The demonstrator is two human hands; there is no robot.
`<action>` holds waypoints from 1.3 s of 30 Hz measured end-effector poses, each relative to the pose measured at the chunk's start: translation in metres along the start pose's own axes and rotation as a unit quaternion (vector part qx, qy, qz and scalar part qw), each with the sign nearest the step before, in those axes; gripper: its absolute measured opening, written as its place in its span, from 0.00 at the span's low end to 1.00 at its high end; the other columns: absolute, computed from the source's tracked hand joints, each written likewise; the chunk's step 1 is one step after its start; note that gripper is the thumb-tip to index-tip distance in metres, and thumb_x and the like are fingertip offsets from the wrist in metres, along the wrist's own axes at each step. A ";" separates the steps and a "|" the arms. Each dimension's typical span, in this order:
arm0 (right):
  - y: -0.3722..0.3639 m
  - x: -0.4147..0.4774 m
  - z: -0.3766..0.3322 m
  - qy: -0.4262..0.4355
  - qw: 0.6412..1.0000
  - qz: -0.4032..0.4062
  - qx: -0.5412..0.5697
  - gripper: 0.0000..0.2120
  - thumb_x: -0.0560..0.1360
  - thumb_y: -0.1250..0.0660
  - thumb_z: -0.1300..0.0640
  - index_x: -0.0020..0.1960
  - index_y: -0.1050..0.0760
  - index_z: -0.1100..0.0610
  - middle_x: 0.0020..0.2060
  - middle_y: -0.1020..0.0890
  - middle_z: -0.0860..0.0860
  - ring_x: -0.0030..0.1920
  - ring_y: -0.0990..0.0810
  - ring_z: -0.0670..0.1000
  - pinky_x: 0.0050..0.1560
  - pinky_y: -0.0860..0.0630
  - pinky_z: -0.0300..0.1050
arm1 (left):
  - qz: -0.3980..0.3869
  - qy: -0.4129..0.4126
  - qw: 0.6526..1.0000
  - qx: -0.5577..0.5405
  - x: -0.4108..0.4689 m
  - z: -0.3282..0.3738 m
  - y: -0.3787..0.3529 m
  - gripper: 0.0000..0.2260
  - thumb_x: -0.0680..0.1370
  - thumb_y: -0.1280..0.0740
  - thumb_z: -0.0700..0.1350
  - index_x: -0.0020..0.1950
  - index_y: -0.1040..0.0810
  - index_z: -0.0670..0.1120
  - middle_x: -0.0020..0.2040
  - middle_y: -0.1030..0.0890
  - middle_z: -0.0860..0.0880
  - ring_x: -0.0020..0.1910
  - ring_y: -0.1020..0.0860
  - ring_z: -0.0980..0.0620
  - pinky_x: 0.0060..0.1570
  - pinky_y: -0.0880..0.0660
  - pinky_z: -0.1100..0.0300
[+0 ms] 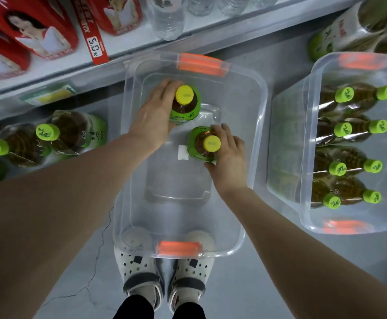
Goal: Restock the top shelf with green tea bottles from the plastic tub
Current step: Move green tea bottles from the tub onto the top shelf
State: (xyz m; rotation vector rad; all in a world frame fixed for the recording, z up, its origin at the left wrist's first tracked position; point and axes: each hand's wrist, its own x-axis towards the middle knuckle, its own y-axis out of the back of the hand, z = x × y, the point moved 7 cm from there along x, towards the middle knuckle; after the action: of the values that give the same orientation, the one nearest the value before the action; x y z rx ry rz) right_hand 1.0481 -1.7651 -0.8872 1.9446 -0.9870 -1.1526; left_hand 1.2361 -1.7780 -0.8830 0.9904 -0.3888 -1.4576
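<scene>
Looking straight down, what do we find in the clear plastic tub (256,125)? (first voice)

Two green tea bottles stand upright on its floor, the only ones in it. Our left hand (155,109) wraps the far bottle (185,109), toward the tub's far end. Our right hand (228,157) wraps the near bottle (207,143), about mid-tub, right of centre. Each hand is clamped on its own bottle, and the two hands are not touching. (second voice)

How will they handle? (first voice)

We judge them full, so weighty for one hand, with glossy label film that may slip. We would hold round the labelled body, not by the cap (184,94). (second voice)

And the top shelf? (first voice)

A shelf (128,46) with red cartons (40,31) and water bottles (167,17) lies beyond the tub's far end. We cannot tell whether it is the top one. (second voice)
</scene>
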 end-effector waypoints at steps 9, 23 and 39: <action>0.002 -0.002 -0.018 0.009 0.996 0.027 0.080 0.29 0.66 0.24 0.67 0.65 0.30 0.62 0.59 0.24 0.57 0.59 0.25 0.61 0.58 0.28 0.52 | 0.022 0.010 1.000 0.010 0.004 -0.002 -0.004 0.37 0.66 0.21 0.40 0.71 0.32 0.43 0.68 0.30 0.38 0.64 0.28 0.36 0.65 0.33 0.48; 0.148 -0.123 -0.039 -0.105 0.980 0.014 0.170 0.40 0.64 0.20 0.50 0.69 0.36 0.56 0.59 0.29 0.53 0.55 0.23 0.58 0.52 0.27 0.49 | 0.005 0.129 0.988 -0.082 -0.113 0.074 0.097 0.40 0.63 0.19 0.52 0.72 0.31 0.48 0.58 0.24 0.40 0.58 0.25 0.38 0.57 0.29 0.51; 0.459 -0.259 -0.176 0.013 0.992 0.066 0.108 0.38 0.64 0.21 0.46 0.66 0.35 0.53 0.58 0.25 0.56 0.57 0.24 0.62 0.55 0.25 0.56 | 0.075 0.046 0.994 -0.068 -0.285 0.259 0.403 0.35 0.66 0.22 0.59 0.68 0.30 0.49 0.60 0.21 0.43 0.58 0.23 0.42 0.56 0.27 0.53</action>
State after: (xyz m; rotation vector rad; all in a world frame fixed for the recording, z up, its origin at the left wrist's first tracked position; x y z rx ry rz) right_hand 0.9991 -1.7432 -0.3338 2.0218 -1.2505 -0.9781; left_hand 1.2589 -1.6656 -0.3380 0.8956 -0.2872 -1.2809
